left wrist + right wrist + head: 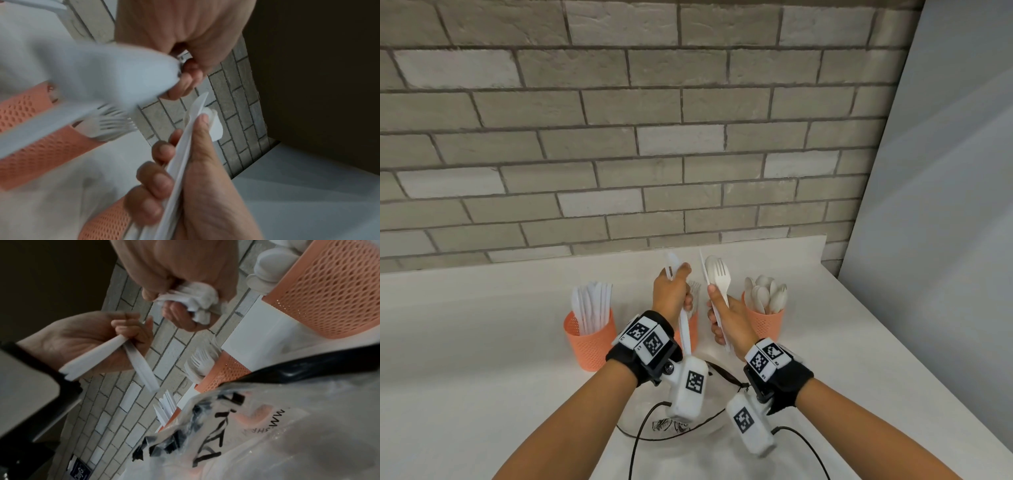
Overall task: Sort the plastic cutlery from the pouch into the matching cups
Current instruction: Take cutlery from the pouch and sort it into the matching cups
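Note:
My left hand (677,287) is raised above the middle orange cup (693,329) and grips two white plastic pieces (686,329), one of them a knife (670,265) that sticks up past the fingers. My right hand (719,317) holds an upright bundle of a knife, a spoon and a fork (719,275). In the right wrist view the handle ends (197,305) sit in the right fist and the left hand (92,337) grips two handles. The middle cup holds forks (111,125). Knives fill the left cup (590,337); spoons fill the right cup (765,323).
The clear plastic pouch (678,425) with black print lies on the white counter (482,342) under my wrists; its black strap (726,375) and the camera cables run over it. A grey brick wall (619,137) stands behind the cups, a white panel (945,205) at the right.

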Demonstrator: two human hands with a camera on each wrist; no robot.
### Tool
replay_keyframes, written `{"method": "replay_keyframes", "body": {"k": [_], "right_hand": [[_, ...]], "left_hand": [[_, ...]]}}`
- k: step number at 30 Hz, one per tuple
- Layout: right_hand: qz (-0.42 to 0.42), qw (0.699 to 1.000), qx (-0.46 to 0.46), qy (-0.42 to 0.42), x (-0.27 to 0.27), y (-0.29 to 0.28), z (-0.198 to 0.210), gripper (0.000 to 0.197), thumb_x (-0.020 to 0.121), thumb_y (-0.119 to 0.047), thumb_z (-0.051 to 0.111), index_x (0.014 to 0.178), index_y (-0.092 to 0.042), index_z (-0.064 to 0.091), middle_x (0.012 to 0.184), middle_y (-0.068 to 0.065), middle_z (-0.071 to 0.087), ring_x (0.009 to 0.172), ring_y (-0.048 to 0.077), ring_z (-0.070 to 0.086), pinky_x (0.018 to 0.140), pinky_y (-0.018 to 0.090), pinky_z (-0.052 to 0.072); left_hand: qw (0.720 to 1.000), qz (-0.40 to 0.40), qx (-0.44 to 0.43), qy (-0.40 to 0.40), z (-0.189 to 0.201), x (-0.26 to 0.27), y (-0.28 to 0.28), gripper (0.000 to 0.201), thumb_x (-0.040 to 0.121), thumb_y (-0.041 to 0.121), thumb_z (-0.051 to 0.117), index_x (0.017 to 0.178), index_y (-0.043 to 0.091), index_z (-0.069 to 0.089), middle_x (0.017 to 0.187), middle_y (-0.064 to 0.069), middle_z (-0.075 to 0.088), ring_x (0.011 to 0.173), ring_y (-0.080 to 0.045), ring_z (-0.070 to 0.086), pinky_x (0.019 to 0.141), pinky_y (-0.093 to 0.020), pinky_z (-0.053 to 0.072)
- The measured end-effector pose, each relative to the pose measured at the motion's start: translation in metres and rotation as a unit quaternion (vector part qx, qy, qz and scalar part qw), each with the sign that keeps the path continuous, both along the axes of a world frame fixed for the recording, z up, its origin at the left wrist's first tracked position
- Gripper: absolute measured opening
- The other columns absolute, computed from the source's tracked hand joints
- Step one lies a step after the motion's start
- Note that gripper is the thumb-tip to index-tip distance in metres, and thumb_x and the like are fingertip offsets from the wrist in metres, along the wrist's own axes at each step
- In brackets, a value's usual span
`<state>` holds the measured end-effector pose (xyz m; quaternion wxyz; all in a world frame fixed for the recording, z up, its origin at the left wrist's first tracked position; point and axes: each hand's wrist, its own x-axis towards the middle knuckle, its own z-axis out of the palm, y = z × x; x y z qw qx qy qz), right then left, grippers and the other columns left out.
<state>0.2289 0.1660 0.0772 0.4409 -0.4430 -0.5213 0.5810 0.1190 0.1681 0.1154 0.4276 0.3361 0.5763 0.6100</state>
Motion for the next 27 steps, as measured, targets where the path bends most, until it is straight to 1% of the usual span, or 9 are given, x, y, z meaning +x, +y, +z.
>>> {"method": "replay_keyframes", "body": {"k": [2, 4, 6, 10, 14, 18, 20, 23, 27], "right_hand": [[0.001, 1.0, 0.024, -0.002, -0.002, -0.002, 0.001, 0.034, 0.094, -0.04, 0.048, 0.072, -0.013, 0.049, 0.053, 0.0, 0.039, 0.033, 0.006, 0.032, 0.034, 0.017, 0.024], [0.002, 0.999, 0.037, 0.01, -0.003, -0.003, 0.003, 0.029, 0.093, -0.035, 0.052, 0.073, -0.013, 0.052, 0.05, -0.001, 0.043, 0.031, 0.005, 0.034, 0.033, 0.017, 0.026], [0.003, 0.999, 0.041, 0.021, -0.004, -0.005, 0.006, 0.024, 0.092, -0.029, 0.055, 0.075, -0.013, 0.054, 0.041, -0.008, 0.047, 0.03, 0.002, 0.037, 0.032, 0.016, 0.029], [0.016, 0.998, 0.049, 0.027, -0.004, -0.008, 0.01, 0.018, 0.092, -0.023, 0.056, 0.076, -0.015, 0.057, 0.034, -0.009, 0.048, 0.029, 0.0, 0.038, 0.033, 0.014, 0.03], [0.032, 0.998, 0.047, 0.017, -0.006, -0.007, 0.011, 0.019, 0.092, -0.025, 0.055, 0.076, -0.016, 0.056, 0.034, -0.009, 0.046, 0.029, 0.001, 0.037, 0.033, 0.015, 0.03], [0.052, 0.998, 0.035, 0.008, -0.01, -0.003, 0.01, 0.028, 0.094, -0.032, 0.052, 0.07, -0.016, 0.054, 0.034, -0.009, 0.044, 0.029, 0.002, 0.038, 0.033, 0.016, 0.03], [0.052, 0.998, 0.026, -0.014, -0.01, 0.002, 0.008, 0.032, 0.094, -0.034, 0.051, 0.069, -0.014, 0.052, 0.036, -0.009, 0.044, 0.03, 0.001, 0.04, 0.033, 0.015, 0.031], [0.046, 0.998, -0.001, -0.04, -0.008, 0.007, 0.004, 0.035, 0.093, -0.038, 0.051, 0.069, -0.013, 0.046, 0.045, -0.004, 0.041, 0.031, 0.006, 0.038, 0.033, 0.017, 0.031], [0.066, 0.996, -0.044, -0.047, -0.009, 0.01, 0.005, 0.039, 0.095, -0.038, 0.047, 0.065, -0.014, 0.042, 0.04, -0.005, 0.039, 0.029, 0.008, 0.036, 0.033, 0.018, 0.033]], "left_hand": [[1.0, -0.024, -0.009, 0.006, -0.001, 0.003, -0.002, 0.022, 0.088, 0.027, 0.061, 0.075, 0.01, 0.058, 0.038, 0.003, 0.04, 0.029, -0.008, 0.035, 0.036, -0.017, 0.033], [0.999, -0.039, -0.006, -0.011, -0.002, 0.006, -0.003, 0.021, 0.085, 0.028, 0.065, 0.079, 0.008, 0.063, 0.044, 0.0, 0.044, 0.03, -0.008, 0.036, 0.036, -0.016, 0.034], [0.999, -0.033, -0.011, -0.029, -0.003, 0.007, -0.002, 0.022, 0.085, 0.028, 0.066, 0.077, 0.007, 0.062, 0.045, -0.001, 0.044, 0.03, -0.008, 0.037, 0.035, -0.015, 0.035], [0.999, -0.014, -0.016, -0.032, -0.005, 0.004, 0.002, 0.023, 0.088, 0.02, 0.061, 0.07, 0.008, 0.053, 0.042, 0.001, 0.042, 0.028, -0.005, 0.035, 0.033, -0.014, 0.031], [0.999, -0.018, -0.02, -0.017, -0.003, 0.002, 0.003, 0.023, 0.091, 0.015, 0.055, 0.069, 0.009, 0.051, 0.051, -0.002, 0.042, 0.028, -0.003, 0.036, 0.032, -0.013, 0.029], [0.999, -0.004, -0.017, 0.037, -0.001, -0.007, 0.007, 0.021, 0.091, 0.016, 0.05, 0.071, 0.011, 0.05, 0.06, -0.003, 0.049, 0.044, -0.012, 0.043, 0.043, -0.02, 0.034], [0.999, 0.018, -0.005, 0.039, 0.003, -0.017, 0.009, 0.017, 0.093, 0.015, 0.047, 0.076, 0.013, 0.048, 0.065, -0.005, 0.056, 0.041, -0.012, 0.045, 0.043, -0.02, 0.035], [0.998, 0.057, 0.01, 0.013, 0.013, -0.04, 0.009, 0.014, 0.095, 0.013, 0.044, 0.081, 0.012, 0.047, 0.064, -0.006, 0.057, 0.031, -0.006, 0.042, 0.037, -0.017, 0.036], [0.991, 0.106, 0.024, -0.074, 0.02, -0.08, 0.006, 0.015, 0.097, 0.011, 0.041, 0.086, 0.009, 0.051, 0.06, -0.004, 0.04, 0.05, -0.015, 0.04, 0.051, -0.023, 0.042]]}}
